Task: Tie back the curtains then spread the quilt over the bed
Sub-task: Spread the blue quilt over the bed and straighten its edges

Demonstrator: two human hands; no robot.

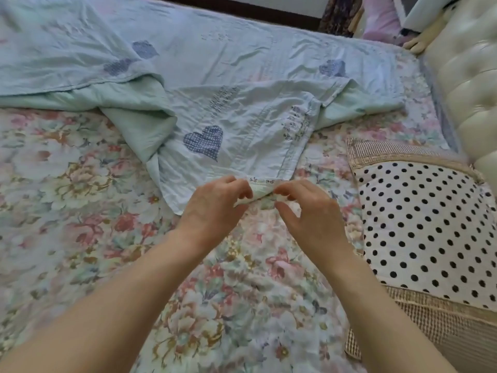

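Right now the quilt (pixel 242 84) lies almost wholly beyond my fingers: its bulk is bunched along the far side of the bed (pixel 80 205), with its long axis running left to right, and only one tongue of it reaches toward me. The hem (pixel 265 182) at the tip of that tongue is what I have hold of, so the cloth runs straight away from my hands toward the far edge.

Both hands sit side by side on that hem, neither one nearer than the other. My left hand (pixel 215 211) has its fingers curled over the left part of the hem, pinching it against the thumb. My right hand (pixel 312 216) nips the right part between thumb and bent forefinger, and its other fingers are loosely curled and hold nothing. The two pinches are close together, with a short fold of hem between them.

The near half of the bed is bare floral sheet. To the right lie a spotted pillow (pixel 425 224) and the tufted headboard (pixel 473 84). I judge the coming pull must bring the hem toward me, then apart to left and right.
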